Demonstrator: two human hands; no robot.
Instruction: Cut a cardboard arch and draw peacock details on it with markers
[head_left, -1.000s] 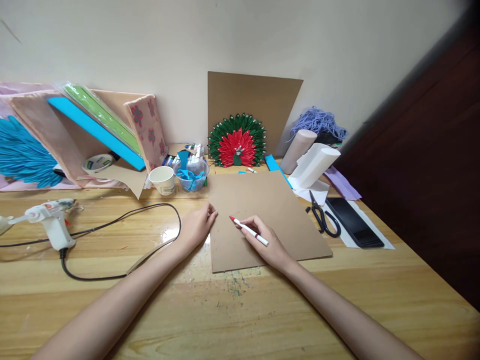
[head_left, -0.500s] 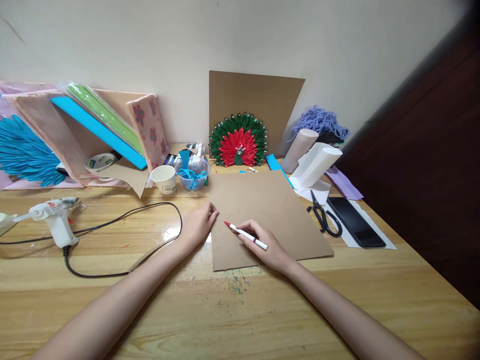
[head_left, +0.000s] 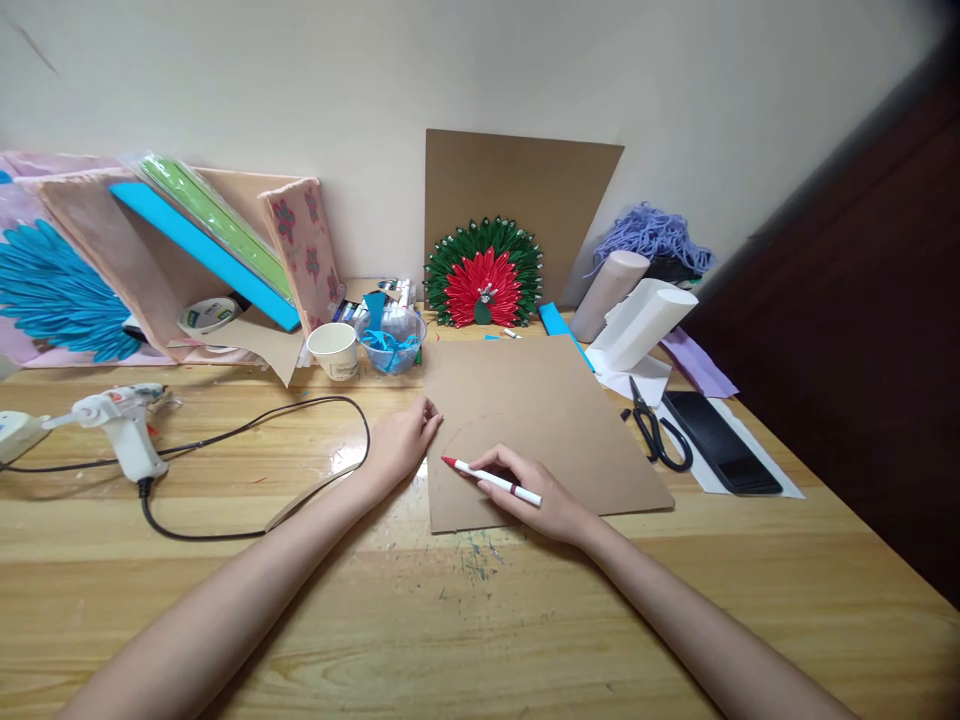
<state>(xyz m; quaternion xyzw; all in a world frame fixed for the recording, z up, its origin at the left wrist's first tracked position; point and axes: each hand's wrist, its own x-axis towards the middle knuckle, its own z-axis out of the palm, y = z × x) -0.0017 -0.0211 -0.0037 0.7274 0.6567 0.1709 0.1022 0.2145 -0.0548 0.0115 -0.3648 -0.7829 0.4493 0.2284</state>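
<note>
A brown cardboard sheet (head_left: 570,420) lies flat on the wooden table, with a faint curved pencil-like line on its left half. My right hand (head_left: 536,490) pinches a white marker (head_left: 487,480) with a red tip; the tip is at the sheet near its left edge, on or just above the line. At that left edge rests my left hand (head_left: 409,435), fingers curled and closed against the board's border. Behind the sheet stands a red and green ribbon peacock (head_left: 484,275), in front of a second cardboard panel (head_left: 517,180).
A white glue gun (head_left: 127,430) and its black cord lie at left. Further back are a paper cup (head_left: 334,350), a clear tub (head_left: 392,340) with blue scraps, and a pink fabric-covered box (head_left: 300,240). Black scissors (head_left: 656,430), a phone (head_left: 720,440) and white rolls (head_left: 652,320) sit at right.
The marker tip has moved slightly down and left along the curved line with my right hand. My left hand stays at the sheet's edge. The whole view has shifted a little.
</note>
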